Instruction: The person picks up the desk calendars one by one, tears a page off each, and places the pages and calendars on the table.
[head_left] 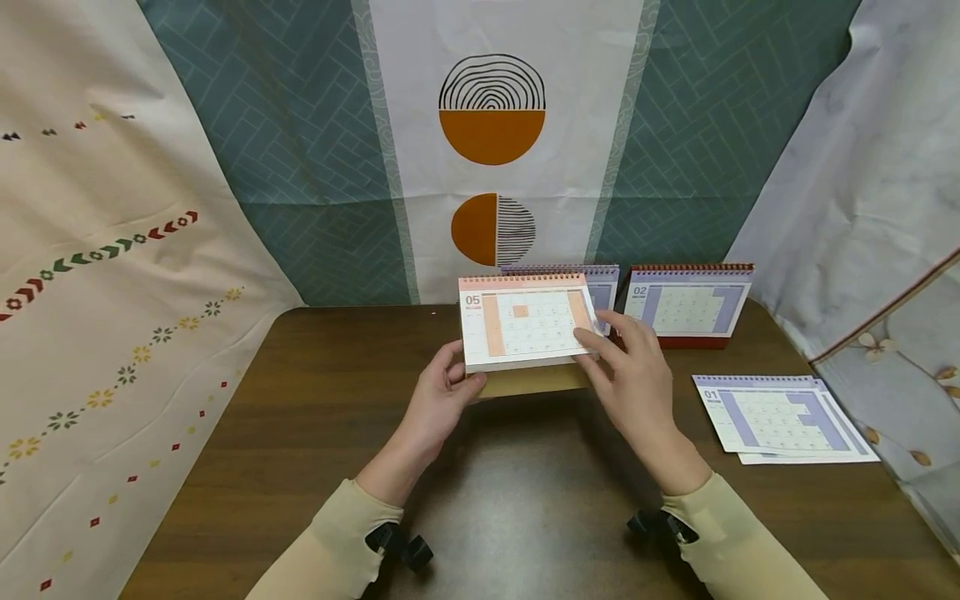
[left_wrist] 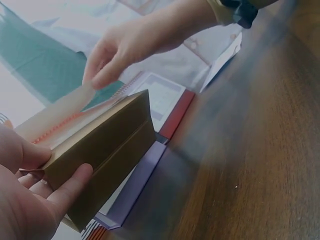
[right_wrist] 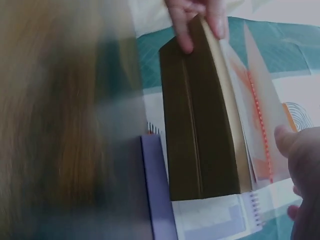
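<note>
Above the table, my left hand (head_left: 435, 400) grips the left end of a spiral-bound desk calendar (head_left: 536, 325) with an orange "05" page facing up. Its stand is gold-brown card, seen from below as a folded base (left_wrist: 112, 145) in the left wrist view. At the calendar's right side is my right hand (head_left: 637, 375), fingers and thumb on the page edge. Both wrist views show a page (right_wrist: 264, 97) lifted away from the stack near the orange coil. In the left wrist view, the right hand's fingertips pinch that page at its edge.
Behind the held calendar stands a purple desk calendar (head_left: 603, 287), partly hidden. To its right is a red-based calendar (head_left: 686, 304) showing "02". Loose "01" calendar sheets (head_left: 772, 421) lie on the table (head_left: 315, 467) at right. Patterned cloth (head_left: 300, 125) hangs around the table.
</note>
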